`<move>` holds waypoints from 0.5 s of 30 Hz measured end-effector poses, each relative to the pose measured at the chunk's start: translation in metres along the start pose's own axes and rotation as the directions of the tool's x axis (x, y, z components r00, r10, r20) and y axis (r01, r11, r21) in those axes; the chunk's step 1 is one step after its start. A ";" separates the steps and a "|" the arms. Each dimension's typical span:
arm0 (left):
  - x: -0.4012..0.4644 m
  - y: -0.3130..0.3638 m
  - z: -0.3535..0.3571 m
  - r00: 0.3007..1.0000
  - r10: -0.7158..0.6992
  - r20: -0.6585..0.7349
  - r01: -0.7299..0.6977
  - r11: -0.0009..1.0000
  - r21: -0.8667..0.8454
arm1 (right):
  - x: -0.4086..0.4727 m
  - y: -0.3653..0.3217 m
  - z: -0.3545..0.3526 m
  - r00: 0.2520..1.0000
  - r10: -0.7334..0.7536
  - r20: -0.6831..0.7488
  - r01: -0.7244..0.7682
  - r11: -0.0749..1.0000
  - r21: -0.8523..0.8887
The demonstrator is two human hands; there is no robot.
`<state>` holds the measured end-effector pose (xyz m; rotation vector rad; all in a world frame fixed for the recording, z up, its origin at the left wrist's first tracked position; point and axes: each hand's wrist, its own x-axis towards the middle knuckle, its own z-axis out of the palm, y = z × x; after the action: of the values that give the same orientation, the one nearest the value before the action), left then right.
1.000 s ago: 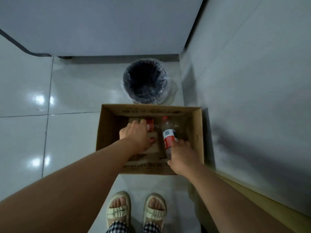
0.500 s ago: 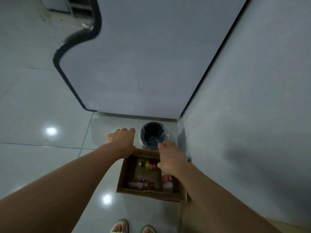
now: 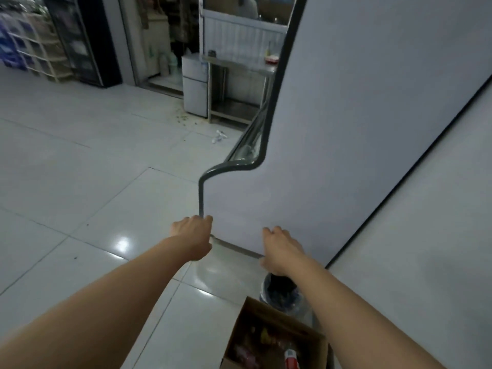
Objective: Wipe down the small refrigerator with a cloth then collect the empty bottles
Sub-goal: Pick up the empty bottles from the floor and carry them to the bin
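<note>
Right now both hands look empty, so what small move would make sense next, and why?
Probably a step toward the bottle-like litter on the floor near the small refrigerator. The left hand and right hand hold nothing, and the cardboard box beside the lined bin already holds bottles. The litter is too small to identify for certain.

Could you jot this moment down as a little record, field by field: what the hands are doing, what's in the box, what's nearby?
left hand: left hand held out in front, fingers relaxed, holding nothing
right hand: right hand also out in front and empty, above the bin
box: cardboard box on the floor at bottom right, open at the top
contents: bottles lying inside, one with a red label
bin: waste bin with a liner, just beyond the box
floor: glossy pale tiles
small refrigerator: small refrigerator far off, beside a metal table
</note>
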<state>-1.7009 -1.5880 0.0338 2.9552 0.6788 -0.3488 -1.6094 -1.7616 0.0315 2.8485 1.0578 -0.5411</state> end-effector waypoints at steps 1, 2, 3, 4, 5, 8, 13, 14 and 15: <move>-0.005 -0.018 -0.010 1.000 -0.014 -0.015 0.014 1.000 0.003 | 0.003 -0.016 -0.010 1.000 -0.008 -0.008 0.008 1.000 -0.002; -0.009 -0.037 -0.021 0.999 -0.029 -0.028 0.029 1.000 0.006 | 0.005 -0.034 -0.020 1.000 -0.018 -0.019 0.018 1.000 0.000; -0.013 -0.057 -0.031 0.998 -0.043 -0.038 0.044 0.999 0.011 | 0.007 -0.052 -0.029 0.999 -0.032 -0.029 0.032 0.999 0.004; -0.017 -0.078 -0.041 0.997 -0.057 -0.045 0.058 0.998 0.018 | 0.009 -0.071 -0.037 0.998 -0.045 -0.032 0.046 0.999 0.008; -0.021 -0.099 -0.051 0.996 -0.070 -0.050 0.071 0.997 0.026 | 0.011 -0.091 -0.044 0.998 -0.055 -0.030 0.056 0.998 0.014; -0.030 -0.157 -0.076 0.992 -0.102 -0.073 0.105 0.994 0.037 | 0.018 -0.147 -0.065 0.996 -0.075 -0.051 0.075 0.997 0.016; -0.042 -0.248 -0.110 0.985 -0.138 -0.102 0.143 0.989 0.044 | 0.037 -0.243 -0.099 0.985 -0.130 -0.114 0.133 0.991 0.020; -0.043 -0.264 -0.115 0.983 -0.146 -0.113 0.152 0.988 0.041 | 0.043 -0.260 -0.105 0.982 -0.144 -0.125 0.147 0.989 0.021; -0.044 -0.280 -0.120 0.981 -0.153 -0.124 0.158 0.987 0.037 | 0.049 -0.276 -0.112 0.978 -0.157 -0.135 0.161 0.987 0.018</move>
<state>-1.8380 -1.3389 0.1505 2.9946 0.9321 -0.2009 -1.7180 -1.5017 0.1387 2.8761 1.3189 -0.3816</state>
